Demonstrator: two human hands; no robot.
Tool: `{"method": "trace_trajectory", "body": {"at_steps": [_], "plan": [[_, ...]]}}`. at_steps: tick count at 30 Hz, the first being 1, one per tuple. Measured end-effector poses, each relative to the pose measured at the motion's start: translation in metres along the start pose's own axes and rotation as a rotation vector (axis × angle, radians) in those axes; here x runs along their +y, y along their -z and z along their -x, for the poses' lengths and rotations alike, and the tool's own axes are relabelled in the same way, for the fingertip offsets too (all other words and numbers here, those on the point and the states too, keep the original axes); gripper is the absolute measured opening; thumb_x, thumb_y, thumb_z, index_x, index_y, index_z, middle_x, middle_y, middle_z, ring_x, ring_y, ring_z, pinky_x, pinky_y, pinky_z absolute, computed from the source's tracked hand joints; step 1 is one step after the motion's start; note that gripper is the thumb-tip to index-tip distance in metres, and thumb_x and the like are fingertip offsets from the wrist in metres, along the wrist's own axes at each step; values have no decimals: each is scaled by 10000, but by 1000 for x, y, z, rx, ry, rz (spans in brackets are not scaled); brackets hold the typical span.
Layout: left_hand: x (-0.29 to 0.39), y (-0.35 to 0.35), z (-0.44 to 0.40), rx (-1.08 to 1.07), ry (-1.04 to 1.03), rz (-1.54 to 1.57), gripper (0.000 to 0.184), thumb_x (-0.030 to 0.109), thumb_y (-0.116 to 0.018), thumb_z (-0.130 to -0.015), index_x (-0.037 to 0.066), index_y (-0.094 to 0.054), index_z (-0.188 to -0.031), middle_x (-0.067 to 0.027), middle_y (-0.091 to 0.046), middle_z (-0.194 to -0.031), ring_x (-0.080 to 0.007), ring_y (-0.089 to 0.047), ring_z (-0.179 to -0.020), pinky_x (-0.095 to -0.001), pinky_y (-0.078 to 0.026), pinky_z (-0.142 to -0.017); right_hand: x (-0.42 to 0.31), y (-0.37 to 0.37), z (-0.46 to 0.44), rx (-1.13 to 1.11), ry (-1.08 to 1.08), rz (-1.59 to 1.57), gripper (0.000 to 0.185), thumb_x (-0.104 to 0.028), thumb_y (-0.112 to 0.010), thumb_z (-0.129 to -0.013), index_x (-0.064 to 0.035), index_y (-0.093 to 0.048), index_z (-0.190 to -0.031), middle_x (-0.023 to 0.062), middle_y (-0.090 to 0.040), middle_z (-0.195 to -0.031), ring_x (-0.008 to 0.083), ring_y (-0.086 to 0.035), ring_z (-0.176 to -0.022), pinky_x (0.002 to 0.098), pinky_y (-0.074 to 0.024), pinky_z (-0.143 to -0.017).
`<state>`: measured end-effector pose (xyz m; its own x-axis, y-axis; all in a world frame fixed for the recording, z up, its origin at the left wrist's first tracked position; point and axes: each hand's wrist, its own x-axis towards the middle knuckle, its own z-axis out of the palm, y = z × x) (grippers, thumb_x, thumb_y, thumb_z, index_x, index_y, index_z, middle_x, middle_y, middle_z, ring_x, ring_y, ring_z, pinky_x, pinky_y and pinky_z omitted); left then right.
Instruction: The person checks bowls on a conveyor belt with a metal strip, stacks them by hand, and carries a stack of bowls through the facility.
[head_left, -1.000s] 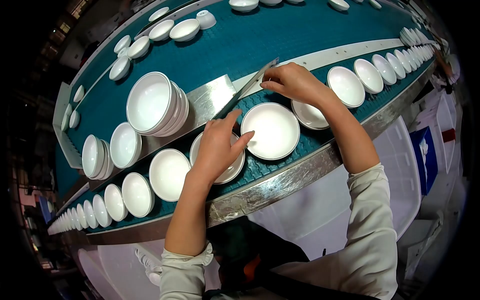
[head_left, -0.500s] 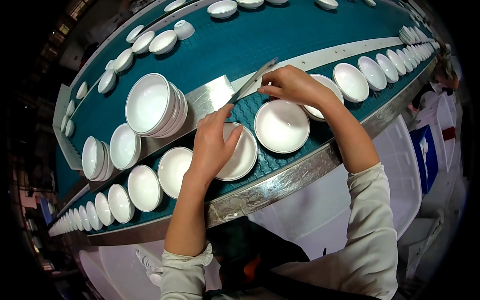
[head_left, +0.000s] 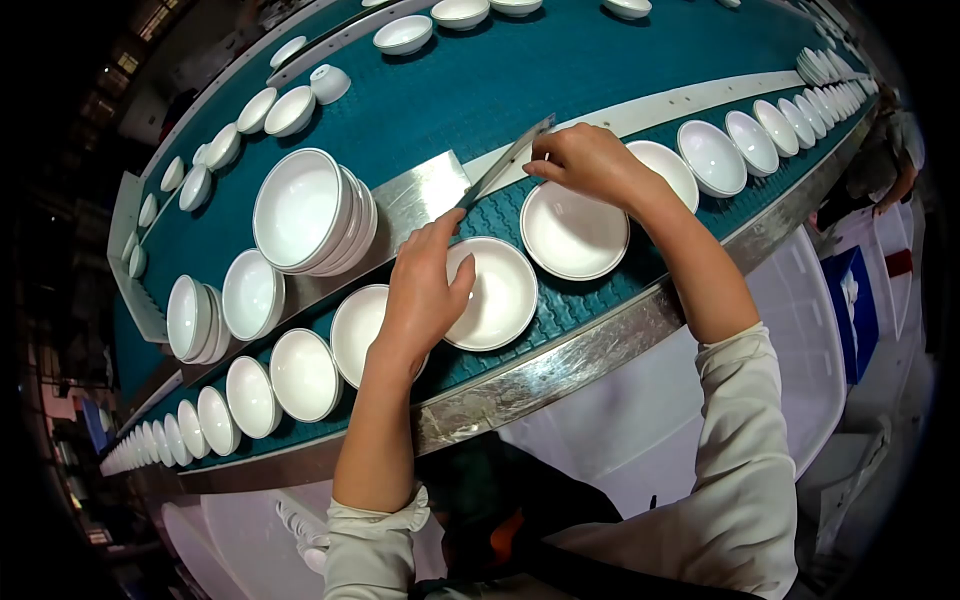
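Observation:
White bowls stand in a row on a narrow green belt (head_left: 570, 310). My left hand (head_left: 428, 285) hovers at the left edge of one bowl (head_left: 495, 300), thumb and fingers apart, with nothing held. To its right lies another bowl (head_left: 574, 235); my right hand (head_left: 585, 160) is over its upper rim. The fingers of my right hand curl downward, and their tips are partly hidden, so I cannot tell if they hold anything. Between my hands a thin flat guide strip (head_left: 508, 163) slants across the belt's far edge.
A tall stack of bowls (head_left: 297, 210) stands on a metal ledge (head_left: 420, 195), left of my hands. Nearby are a single bowl (head_left: 252, 295) and a small stack (head_left: 190, 318). Loose bowls ride a wide green belt (head_left: 480, 90) beyond. A person (head_left: 895, 160) is at far right.
The near-belt bowls have shifted right and slightly away, passing under my hands. Bowls on the wide belt have moved left. My hands have stayed nearly in place.

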<state>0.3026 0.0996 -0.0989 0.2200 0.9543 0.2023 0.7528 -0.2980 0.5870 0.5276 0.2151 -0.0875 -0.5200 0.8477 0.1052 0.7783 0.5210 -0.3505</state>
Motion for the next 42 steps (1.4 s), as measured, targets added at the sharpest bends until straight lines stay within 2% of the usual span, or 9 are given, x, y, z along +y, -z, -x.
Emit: {"method": "trace_trajectory", "body": {"at_steps": [7, 13, 15, 19, 23, 33, 39, 41, 42], "plan": [[12, 1, 1, -50, 11, -2, 493, 198, -681, -797, 37, -530, -1239, -162, -634, -1036, -321, -575, -998, -391, -440, -883, 1, -7, 0, 65, 44, -167, 221, -237, -633, -861, -35, -702, -918, 136, -695, -814, 264, -661, -707, 348, -516, -661], [3, 2, 0, -232, 209, -3, 429, 62, -565, -791, 6, -526, -1215, -217, -625, -1028, -355, -586, -996, -394, -442, -886, 3, -5, -2, 55, -18, -109, 208, -227, -630, -859, -37, -695, -912, 130, -697, -829, 266, -663, -718, 353, -516, -667], [-4, -1, 0, 7, -6, -66, 428, 35, -534, -783, -6, -524, -1210, -217, -625, -1058, -358, -594, -1017, -382, -446, -907, 3, -3, -2, 37, -13, -82, 209, -234, -634, -853, -40, -690, -908, 133, -692, -822, 277, -661, -721, 365, -513, -664], [-3, 1, -3, 140, -3, 58, 414, -17, -555, -745, -18, -536, -1159, -197, -616, -1018, -369, -578, -952, -432, -448, -864, 5, -7, -2, 53, 15, -94, 214, -243, -637, -848, -44, -689, -907, 139, -687, -816, 286, -658, -719, 377, -510, -664], [-9, 14, 1, -20, 9, -229, 385, 7, -571, -756, 8, -585, -1140, -200, -631, -1048, -362, -606, -945, -411, -463, -874, 2, -9, -2, 35, 47, -108, 221, -230, -635, -850, -24, -688, -908, 150, -690, -837, 293, -660, -728, 382, -514, -677], [-26, 59, 30, -207, 278, -285, 236, -6, -646, -729, -41, -640, -962, -215, -634, -932, -394, -602, -855, -394, -478, -773, -4, -10, 0, 52, 89, -150, 165, -177, -632, -838, -28, -671, -898, 140, -684, -830, 295, -654, -734, 371, -511, -684], [-1, 136, 67, 87, 266, -215, 157, 6, -633, -784, -40, -615, -933, -184, -623, -837, -318, -613, -730, -344, -480, -664, -11, -7, 2, 192, 163, -160, 159, -179, -624, -853, -33, -680, -881, 133, -671, -746, 277, -645, -668, 374, -506, -630], [8, 162, 66, 228, 344, -150, 151, 25, -611, -820, -49, -612, -951, -117, -651, -821, -155, -612, -696, -288, -476, -635, -14, -8, 2, 199, 181, -185, 159, -180, -623, -854, -33, -677, -880, 139, -666, -737, 286, -641, -666, 380, -500, -631], [7, 166, 62, 323, 364, -41, 161, 38, -608, -828, -52, -607, -962, -110, -654, -826, -141, -610, -707, -277, -478, -642, -18, -6, 2, 178, 154, -197, 158, -179, -620, -855, -34, -677, -881, 138, -667, -743, 288, -640, -669, 381, -501, -635]]}}
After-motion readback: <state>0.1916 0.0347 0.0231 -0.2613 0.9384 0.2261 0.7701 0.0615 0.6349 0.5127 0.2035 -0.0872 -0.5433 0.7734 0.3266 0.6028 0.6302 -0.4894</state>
